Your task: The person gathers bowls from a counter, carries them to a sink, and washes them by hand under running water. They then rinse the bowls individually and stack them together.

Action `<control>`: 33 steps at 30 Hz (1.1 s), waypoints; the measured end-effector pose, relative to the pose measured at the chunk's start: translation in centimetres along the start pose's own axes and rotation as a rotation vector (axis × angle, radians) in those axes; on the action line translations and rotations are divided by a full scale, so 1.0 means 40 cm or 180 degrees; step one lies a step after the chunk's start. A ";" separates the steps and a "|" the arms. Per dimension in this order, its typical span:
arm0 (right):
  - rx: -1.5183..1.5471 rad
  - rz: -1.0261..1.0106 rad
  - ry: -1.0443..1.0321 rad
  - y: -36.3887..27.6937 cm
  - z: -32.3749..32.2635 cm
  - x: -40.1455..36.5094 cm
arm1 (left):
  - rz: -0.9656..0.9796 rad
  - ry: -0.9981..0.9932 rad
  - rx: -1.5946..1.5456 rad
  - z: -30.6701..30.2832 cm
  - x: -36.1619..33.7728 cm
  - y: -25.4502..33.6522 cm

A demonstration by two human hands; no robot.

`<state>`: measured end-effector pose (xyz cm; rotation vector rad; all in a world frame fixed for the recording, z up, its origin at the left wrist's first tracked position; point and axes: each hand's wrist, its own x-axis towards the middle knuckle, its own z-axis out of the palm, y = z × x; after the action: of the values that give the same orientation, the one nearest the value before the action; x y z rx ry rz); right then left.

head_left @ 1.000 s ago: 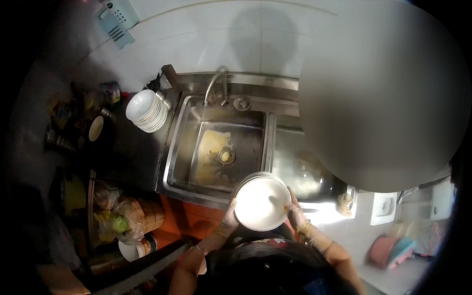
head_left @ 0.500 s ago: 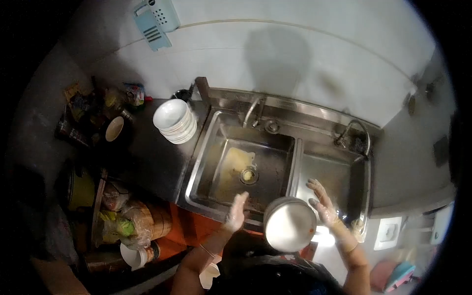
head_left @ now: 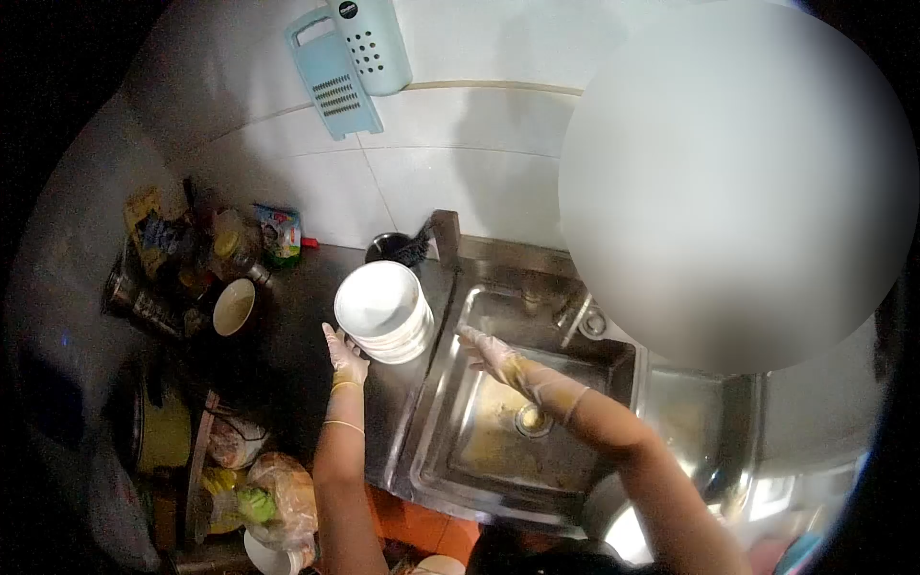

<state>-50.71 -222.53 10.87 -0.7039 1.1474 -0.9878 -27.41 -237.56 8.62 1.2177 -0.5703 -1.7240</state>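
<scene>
A stack of white bowls stands on the dark counter left of the sink. My left hand, in a thin clear glove, is at the stack's lower left side, fingers stretched and apart. Over the left basin, my gloved right hand reaches toward the stack with its fingers extended, a gap between it and the bowls. Neither hand holds anything. Another pale bowl sits at the sink's front edge, partly hidden by my right forearm.
Yellowish residue surrounds the drain. A blue grater hangs on the tiled wall. A cup-like bowl, packets and jars crowd the left counter. Bagged food lies below. A grey blurred disc covers the upper right.
Both hands have moved left and forward from the sink's front edge to the stack of bowls. The view has shifted left, bringing the stack and grater closer to the middle.
</scene>
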 end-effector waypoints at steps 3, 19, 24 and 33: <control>0.0587 0.0050 0.0273 0.035 0.015 0.193 | -0.0102 -0.1219 -0.0702 -0.057 0.182 -0.006; 0.1581 -0.0234 0.0247 0.036 0.132 0.145 | 0.1092 -0.0729 0.0412 -0.035 -0.067 -0.116; 0.1125 0.0257 0.0453 0.031 0.094 -0.113 | 0.1208 -0.1339 -0.0820 -0.042 -0.265 -0.236; 0.0516 -0.0406 0.0686 -0.092 0.034 -0.769 | 0.0496 -0.1972 -0.0986 0.137 -0.836 -0.355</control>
<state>-53.37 -196.20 27.04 -0.5550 1.2034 -1.2740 -35.32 -202.42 15.82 0.3985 -0.7001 -1.9601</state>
